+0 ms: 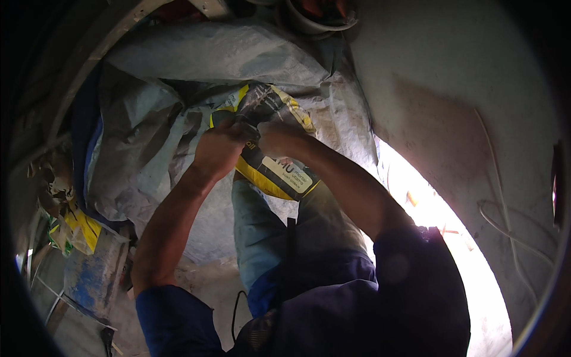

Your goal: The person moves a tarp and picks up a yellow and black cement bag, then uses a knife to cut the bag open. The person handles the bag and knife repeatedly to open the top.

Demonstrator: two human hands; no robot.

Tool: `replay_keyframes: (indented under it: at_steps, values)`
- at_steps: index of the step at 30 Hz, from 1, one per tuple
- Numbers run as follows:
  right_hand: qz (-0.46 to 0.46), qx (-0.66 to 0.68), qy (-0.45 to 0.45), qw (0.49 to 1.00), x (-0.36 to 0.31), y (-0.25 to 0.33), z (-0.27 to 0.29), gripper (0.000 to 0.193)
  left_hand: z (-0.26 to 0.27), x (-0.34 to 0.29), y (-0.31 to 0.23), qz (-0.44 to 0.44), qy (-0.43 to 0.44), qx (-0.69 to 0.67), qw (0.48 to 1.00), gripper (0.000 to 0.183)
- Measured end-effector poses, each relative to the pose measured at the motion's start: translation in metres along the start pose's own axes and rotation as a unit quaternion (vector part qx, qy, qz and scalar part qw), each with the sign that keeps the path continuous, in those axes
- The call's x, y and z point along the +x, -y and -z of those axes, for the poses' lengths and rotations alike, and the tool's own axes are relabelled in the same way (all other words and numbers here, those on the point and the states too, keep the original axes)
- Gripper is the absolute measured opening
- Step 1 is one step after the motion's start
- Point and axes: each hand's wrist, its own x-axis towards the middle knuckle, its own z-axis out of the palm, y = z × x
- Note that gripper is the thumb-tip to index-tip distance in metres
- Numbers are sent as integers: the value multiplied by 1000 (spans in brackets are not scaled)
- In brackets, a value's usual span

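A black and yellow printed sack (269, 178) with a white label stands between my knees, over a crumpled grey plastic sheet (143, 137). Both hands are closed on its middle, close beside each other. My left hand (221, 147) pinches the sack's material from the left. On the right, my right hand (282, 143) grips it too, its fingers curled and partly hidden. The upper part of the sack is creased and folds away from me. Whether it is open at the top, I cannot tell.
A grey bucket (318, 27) with reddish things inside stands at the far edge. Thin white cable (505, 229) hangs along the pale wall at right. Yellow and brown torn packaging (80, 226) lies at left, near a blue-stained board (92, 276). Bright light falls at lower right.
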Motion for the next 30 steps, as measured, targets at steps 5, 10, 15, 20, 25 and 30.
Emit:
replay_keyframes:
  at_steps: [5,10,15,20,25,30]
  values:
    - [-59,89,24,994,-13,-11,10,23,4,-1,3,-3,42,25,999,14]
    - [-48,-23,75,996,0,9,17,23,9,1,-2,-17,2,-8,1000,9]
    - [-61,-2,141,988,-4,-4,12,24,22,-2,1,-22,57,6,998,8]
    - [-31,34,22,999,-18,-3,9,25,16,-6,-9,47,181,19,982,9]
    - [-85,162,-35,982,-67,-24,26,33,-21,-13,-35,38,235,65,969,22]
    - [-75,163,-31,983,-68,-26,18,29,-46,-18,-46,202,276,-17,939,42]
